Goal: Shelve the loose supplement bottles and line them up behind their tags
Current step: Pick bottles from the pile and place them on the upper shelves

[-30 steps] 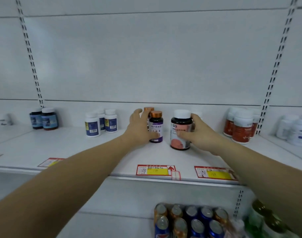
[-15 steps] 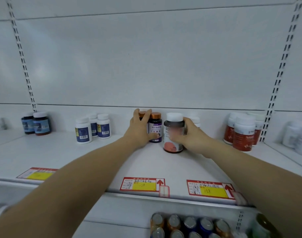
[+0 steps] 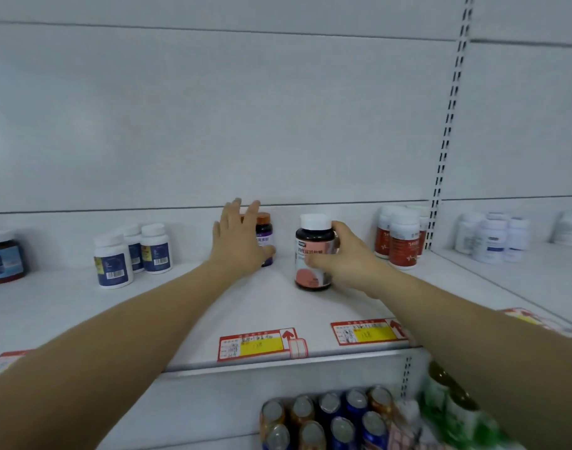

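Observation:
A dark bottle with a copper cap and purple label (image 3: 265,229) stands near the back of the white shelf (image 3: 83,306). My left hand (image 3: 237,243) is at its left side with the fingers spread and lifted; only the thumb lies near its base. A second copper cap shows just behind my fingers. To the right, my right hand (image 3: 346,258) grips a larger dark bottle with a white cap and pink label (image 3: 312,254), which stands upright on the shelf. Two red and yellow price tags (image 3: 255,344) (image 3: 365,332) sit on the shelf's front edge.
White bottles with blue labels (image 3: 131,251) and a dark jar (image 3: 3,258) stand to the left. Red-labelled bottles (image 3: 401,238) stand beside the slotted upright, with white bottles (image 3: 495,238) beyond. Cans (image 3: 326,417) and green bottles (image 3: 447,404) fill the shelf below.
My left hand's fingers have come off the purple-label bottle and spread apart. The pink-label bottle in my right hand now stands farther from the purple one, with a gap between them.

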A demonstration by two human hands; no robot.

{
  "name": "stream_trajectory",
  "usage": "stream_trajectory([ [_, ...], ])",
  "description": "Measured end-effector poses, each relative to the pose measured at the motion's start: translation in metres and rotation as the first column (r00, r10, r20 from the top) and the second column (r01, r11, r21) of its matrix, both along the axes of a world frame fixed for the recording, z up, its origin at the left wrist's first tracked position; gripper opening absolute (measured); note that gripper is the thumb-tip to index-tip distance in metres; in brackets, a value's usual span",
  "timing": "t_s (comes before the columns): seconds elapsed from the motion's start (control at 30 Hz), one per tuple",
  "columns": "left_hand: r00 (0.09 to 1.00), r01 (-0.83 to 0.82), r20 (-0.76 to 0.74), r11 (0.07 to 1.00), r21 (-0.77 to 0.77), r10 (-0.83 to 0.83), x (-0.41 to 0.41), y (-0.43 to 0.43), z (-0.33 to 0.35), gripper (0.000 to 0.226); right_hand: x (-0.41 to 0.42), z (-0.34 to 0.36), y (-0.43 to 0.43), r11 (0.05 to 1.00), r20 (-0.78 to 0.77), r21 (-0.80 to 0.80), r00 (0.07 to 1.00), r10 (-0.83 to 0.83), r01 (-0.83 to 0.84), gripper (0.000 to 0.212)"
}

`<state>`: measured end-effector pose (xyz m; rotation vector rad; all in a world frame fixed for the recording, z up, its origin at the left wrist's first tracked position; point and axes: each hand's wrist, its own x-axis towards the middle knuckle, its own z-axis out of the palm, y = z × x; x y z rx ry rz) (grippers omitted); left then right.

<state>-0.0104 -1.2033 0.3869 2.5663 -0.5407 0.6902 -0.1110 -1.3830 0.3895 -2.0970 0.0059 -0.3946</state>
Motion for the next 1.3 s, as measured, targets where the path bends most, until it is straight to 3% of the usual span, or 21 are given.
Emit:
stream_trajectory([
  [0.07, 0.978, 0.198, -0.043, 0.977, -0.078, -0.202, -0.023, -0.012, 0.006, 0.091, -0.014, 0.000, -0.004, 0.998, 0.045, 0.043, 0.997, -0.057, 0.055, 0.062],
  [0.13, 0.904, 0.340, -0.212, 0.925, -0.171, -0.372, -0.046, -0.026, 0.007, 0.092, -0.029, 0.000, -0.010, 0.992, 0.075, 0.075, 0.991, -0.108, 0.102, 0.053],
  [0.23, 0.652, 0.439, -0.495, 0.818, -0.372, -0.574, -0.080, -0.055, 0.007, 0.091, -0.056, 0.000, -0.026, 0.982, 0.109, 0.134, 0.983, -0.146, 0.131, 0.046],
  [0.3, 0.513, 0.488, -0.536, 0.741, -0.461, -0.671, -0.104, -0.082, 0.007, 0.081, -0.076, 0.002, -0.044, 0.970, 0.135, 0.187, 0.974, -0.183, 0.156, 0.047],
  [0.37, 0.449, 0.508, -0.504, 0.675, -0.535, -0.738, -0.129, -0.114, 0.005, 0.059, -0.101, 0.006, -0.067, 0.957, 0.171, 0.223, 0.959, -0.226, 0.186, 0.046],
  [0.4, 0.438, 0.511, -0.483, 0.652, -0.560, -0.758, -0.142, -0.132, 0.002, 0.055, -0.115, 0.008, -0.082, 0.951, 0.177, 0.230, 0.953, -0.247, 0.204, 0.047],
  [0.5, 0.392, 0.536, -0.455, 0.601, -0.593, -0.800, -0.181, -0.204, -0.004, 0.073, -0.170, 0.011, -0.147, 0.931, 0.197, 0.237, 0.925, -0.326, 0.278, 0.049],
  [0.6, 0.326, 0.590, -0.449, 0.550, -0.591, -0.832, -0.222, -0.271, -0.003, 0.060, -0.220, 0.009, -0.209, 0.912, 0.205, 0.208, 0.896, -0.394, 0.353, 0.051],
  [1.07, -0.060, 0.772, -0.401, 0.212, -0.599, -0.914, -0.448, -0.664, -0.008, 0.048, -0.477, 0.006, -0.547, 0.706, 0.199, 0.176, 0.677, -0.708, 0.686, 0.059],
  [1.3, -0.197, 0.781, -0.446, 0.136, -0.610, -0.873, -0.488, -0.854, -0.038, 0.074, -0.531, -0.024, -0.711, 0.574, 0.206, 0.199, 0.539, -0.817, 0.794, 0.057],
])
